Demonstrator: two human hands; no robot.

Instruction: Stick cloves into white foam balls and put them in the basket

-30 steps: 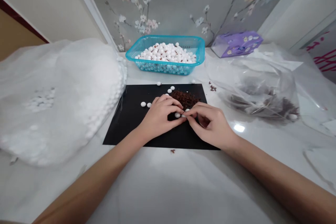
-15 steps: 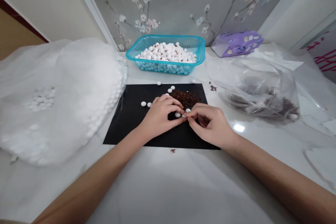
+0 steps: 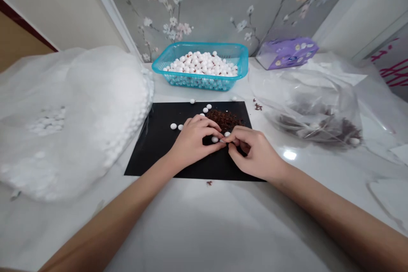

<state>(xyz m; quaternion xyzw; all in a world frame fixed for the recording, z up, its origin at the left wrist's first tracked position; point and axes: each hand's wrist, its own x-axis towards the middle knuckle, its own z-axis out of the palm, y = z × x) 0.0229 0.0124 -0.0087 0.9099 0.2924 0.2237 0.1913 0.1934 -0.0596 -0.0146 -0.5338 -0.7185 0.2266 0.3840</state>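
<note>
Black mat [image 3: 208,165] on white table [image 3: 204,221].

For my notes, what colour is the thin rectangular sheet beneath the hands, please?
The thin sheet is black, best seen in the head view.

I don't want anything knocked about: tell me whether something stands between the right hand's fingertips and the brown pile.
Yes: one white ball lies just past the fingertips of the right hand, on the near side of the brown pile. I see nothing else between them.

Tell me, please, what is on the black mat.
On the black mat lie white balls and piled brown bits; the left hand and right hand hide whatever is beneath them.
</note>
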